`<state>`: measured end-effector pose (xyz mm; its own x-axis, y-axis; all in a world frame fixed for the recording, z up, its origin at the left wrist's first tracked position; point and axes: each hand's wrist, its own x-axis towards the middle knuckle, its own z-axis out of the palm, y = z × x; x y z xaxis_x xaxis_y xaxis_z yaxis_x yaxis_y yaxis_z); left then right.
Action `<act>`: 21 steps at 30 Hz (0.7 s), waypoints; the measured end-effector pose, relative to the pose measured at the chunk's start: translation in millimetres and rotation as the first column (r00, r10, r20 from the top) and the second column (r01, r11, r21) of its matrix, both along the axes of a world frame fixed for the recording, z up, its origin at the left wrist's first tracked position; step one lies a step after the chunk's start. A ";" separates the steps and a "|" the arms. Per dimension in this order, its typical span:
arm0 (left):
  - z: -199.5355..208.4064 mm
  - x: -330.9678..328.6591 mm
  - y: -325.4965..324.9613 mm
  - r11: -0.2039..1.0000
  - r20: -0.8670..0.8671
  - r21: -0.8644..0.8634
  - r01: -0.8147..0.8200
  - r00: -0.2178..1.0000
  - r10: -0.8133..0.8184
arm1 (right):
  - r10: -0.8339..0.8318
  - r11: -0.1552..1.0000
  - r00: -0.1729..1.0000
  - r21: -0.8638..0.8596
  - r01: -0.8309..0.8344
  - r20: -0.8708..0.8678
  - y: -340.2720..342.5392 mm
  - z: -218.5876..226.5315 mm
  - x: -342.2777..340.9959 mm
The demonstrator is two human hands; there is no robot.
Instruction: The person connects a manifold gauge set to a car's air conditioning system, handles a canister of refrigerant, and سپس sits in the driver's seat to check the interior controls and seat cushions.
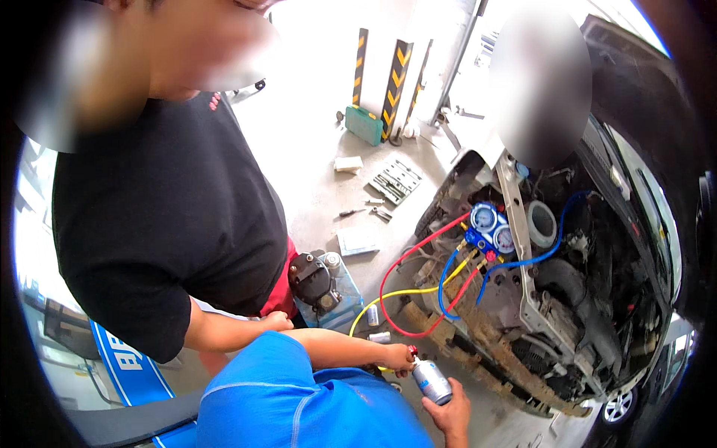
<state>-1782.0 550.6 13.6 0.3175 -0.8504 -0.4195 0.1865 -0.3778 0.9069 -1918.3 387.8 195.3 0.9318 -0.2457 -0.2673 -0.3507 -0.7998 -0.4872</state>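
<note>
A silver can [430, 381] is held tilted between my two hands, low in front of my blue shirt. My left hand [398, 360] closes on a red-knobbed tap valve [413, 351] at the can's top. Around its base wrap the fingers of my right hand [450, 412]. A yellow hose [403, 291] runs from a blue manifold gauge set [489, 228] down behind my left hand; where it ends is hidden. Red hose [383, 280] and blue hose [523, 263] also leave the gauge set, which rests on the car's front frame.
Beside me at left stands a person in a black shirt [172, 224]. A pump with a black motor [315, 282] and two more cans [379, 337] are on the floor. The stripped car front [515, 299] lies right; an open tool case [396, 181] sits farther off.
</note>
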 end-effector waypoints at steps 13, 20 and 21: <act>-12.4 7.7 -22.4 0.973 -0.564 0.009 -0.231 0.802 0.196 | 0.053 0.983 0.998 -0.175 -0.046 0.035 -9.7 1.3 1.3; 2.4 -3.8 -56.2 0.792 -0.486 0.499 -0.351 0.643 0.591 | 0.412 0.830 0.899 -0.467 -0.304 0.147 -4.8 -39.3 -6.9; -5.1 -9.0 -60.2 0.786 -0.477 0.470 -0.401 0.634 0.609 | 0.391 0.835 0.912 -0.465 -0.296 0.123 -5.9 -44.6 -7.4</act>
<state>-1791.0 490.4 8.4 0.2651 -0.4304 -0.8628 0.8692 -0.2806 0.4070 -1925.7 382.0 150.7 0.9984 0.0559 -0.0059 0.0550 -0.9936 -0.0983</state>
